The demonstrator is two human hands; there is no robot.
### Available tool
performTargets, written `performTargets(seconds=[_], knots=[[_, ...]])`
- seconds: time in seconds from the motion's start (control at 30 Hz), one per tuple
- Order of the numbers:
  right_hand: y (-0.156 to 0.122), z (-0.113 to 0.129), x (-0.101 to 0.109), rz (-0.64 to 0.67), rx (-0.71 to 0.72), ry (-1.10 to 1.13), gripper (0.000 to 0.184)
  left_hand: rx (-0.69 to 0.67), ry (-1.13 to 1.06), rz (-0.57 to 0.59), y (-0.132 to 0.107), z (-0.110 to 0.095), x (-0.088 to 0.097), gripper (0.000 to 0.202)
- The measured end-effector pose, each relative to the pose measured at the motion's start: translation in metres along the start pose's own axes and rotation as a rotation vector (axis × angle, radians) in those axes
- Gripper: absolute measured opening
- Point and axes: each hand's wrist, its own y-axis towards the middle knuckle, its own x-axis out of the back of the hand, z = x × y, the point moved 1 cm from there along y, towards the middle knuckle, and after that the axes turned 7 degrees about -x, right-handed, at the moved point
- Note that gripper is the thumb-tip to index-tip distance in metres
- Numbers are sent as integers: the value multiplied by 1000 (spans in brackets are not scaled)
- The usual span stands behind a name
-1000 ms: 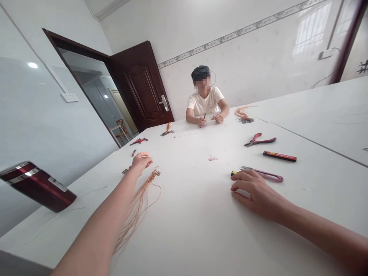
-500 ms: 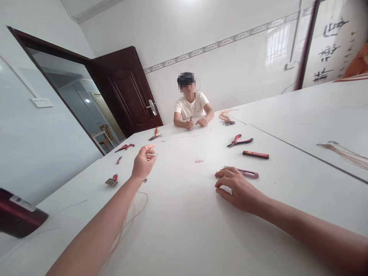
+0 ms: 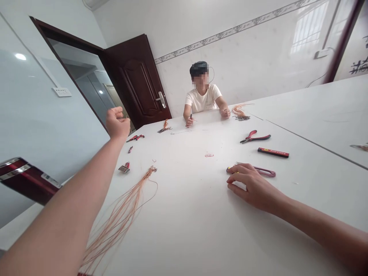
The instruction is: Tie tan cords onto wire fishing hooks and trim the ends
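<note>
Nearest, a bundle of orange lines [image 3: 130, 209] lay fanned over the white table [image 3: 186, 230], its loose ends running partly behind the left forearm [image 3: 71, 199], its far end gathered in a cluster of small hooks [image 3: 151, 169]. The lines looked light, thin and flexible, likely smooth enough to slide over one another and to snarl if dragged as a mass; the hooks looked stiff and probably sharp, so one seemed best taken by its shank, clear of the point, and drawn out gently. Across from them, the right hand [image 3: 250, 186] rested on the table, fingers loosely spread and curved over a small yellow-and-black thing [image 3: 228, 170], beside purple snips [image 3: 267, 173]. Just beyond the cluster lay a loose hook [image 3: 154, 160]. Farther out, the left hand [image 3: 117, 123] was raised, fingers curled in toward the thumb; whether it pinched anything could not be told. At the far side a person [image 3: 201, 97] in a pale shirt sat between a small orange bundle [image 3: 165, 127] and a larger one [image 3: 240, 113]
</note>
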Motion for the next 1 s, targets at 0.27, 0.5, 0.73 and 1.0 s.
performTargets(seconds=[0.27,0.5,0.73,1.0], knots=[[0,0,1,-1,-16,-10,16,-213,29,-113,40,-26,25,39],[-1,2,-2,12,-11,25,15,-408,-79,-368,82,-41,63,33],[0,14,8,-31,-76,242,17,-604,-589,-30,-45,-164,39,40],[0,29,16,72,-231,815,14,-244,-930,630,-233,-184,-24,53]])
